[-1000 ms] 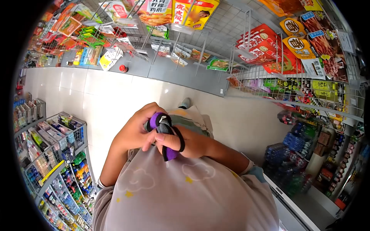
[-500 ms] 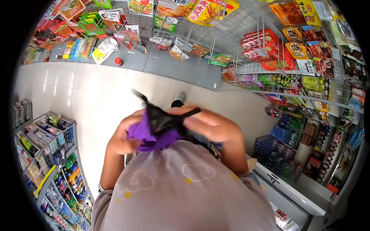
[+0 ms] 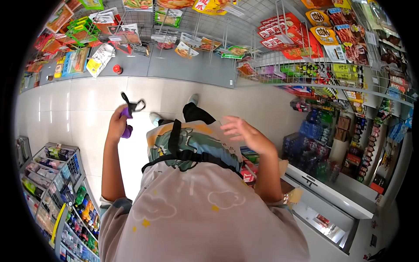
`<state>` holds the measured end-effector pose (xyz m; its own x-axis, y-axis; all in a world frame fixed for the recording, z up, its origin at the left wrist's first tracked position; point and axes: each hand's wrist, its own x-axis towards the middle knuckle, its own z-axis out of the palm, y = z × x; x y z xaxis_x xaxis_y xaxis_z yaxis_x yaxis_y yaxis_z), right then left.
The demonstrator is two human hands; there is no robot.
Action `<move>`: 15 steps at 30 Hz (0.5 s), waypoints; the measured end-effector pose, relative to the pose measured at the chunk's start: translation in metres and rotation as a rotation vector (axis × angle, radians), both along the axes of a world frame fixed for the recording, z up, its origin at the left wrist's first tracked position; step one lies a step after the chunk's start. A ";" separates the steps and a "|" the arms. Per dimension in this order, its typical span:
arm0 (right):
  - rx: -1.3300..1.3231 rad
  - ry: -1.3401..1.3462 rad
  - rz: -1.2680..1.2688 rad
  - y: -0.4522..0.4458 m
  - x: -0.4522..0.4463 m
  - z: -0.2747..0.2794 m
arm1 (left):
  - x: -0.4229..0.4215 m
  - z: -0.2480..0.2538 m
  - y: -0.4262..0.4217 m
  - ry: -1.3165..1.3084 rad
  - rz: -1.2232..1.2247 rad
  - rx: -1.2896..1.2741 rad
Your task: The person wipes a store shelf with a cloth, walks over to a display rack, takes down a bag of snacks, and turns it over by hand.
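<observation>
My left hand (image 3: 116, 125) is closed around a purple cloth bundle with black straps (image 3: 127, 130), held out to the left above the floor. Its black loops stick up past the fingers, while the palm hides part of the purple fabric. On the other side, my right hand (image 3: 245, 132) is raised in front of my body, fingers spread and slightly blurred, with nothing in it. Between the hands, a black belt (image 3: 196, 157) with a vertical strap crosses my light shirt (image 3: 187, 209) at the waist.
Grey shelving (image 3: 187, 72) with hanging snack packets runs along the front; a small red-capped jar (image 3: 117, 69) stands on its ledge. A wire rack of packaged goods (image 3: 56, 161) is at left. Right are wrapped bottle packs (image 3: 307, 150) and a white counter (image 3: 331, 198).
The purple bundle, worked by both hands before, is now in my left hand alone, farther left. My right hand has let go and moved away, uncovering the belt and my legs.
</observation>
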<state>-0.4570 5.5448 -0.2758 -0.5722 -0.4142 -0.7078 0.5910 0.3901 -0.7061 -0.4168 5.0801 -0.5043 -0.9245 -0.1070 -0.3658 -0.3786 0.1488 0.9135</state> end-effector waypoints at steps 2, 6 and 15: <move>-0.156 -0.052 -0.085 0.028 -0.006 -0.021 | 0.028 -0.044 -0.005 -0.453 0.022 0.058; -0.733 -0.429 -0.452 0.099 -0.017 -0.052 | 0.126 -0.152 0.011 -0.815 0.034 0.096; -0.066 -0.584 -0.344 0.254 -0.092 -0.212 | 0.091 0.004 0.206 -0.816 0.304 0.363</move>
<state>-0.5493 5.7986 -0.4874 -0.2111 -0.3299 -0.9201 0.9651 0.0786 -0.2496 -0.3261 5.2858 -0.5002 -0.3191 -0.0537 -0.9462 -0.8978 -0.3028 0.3199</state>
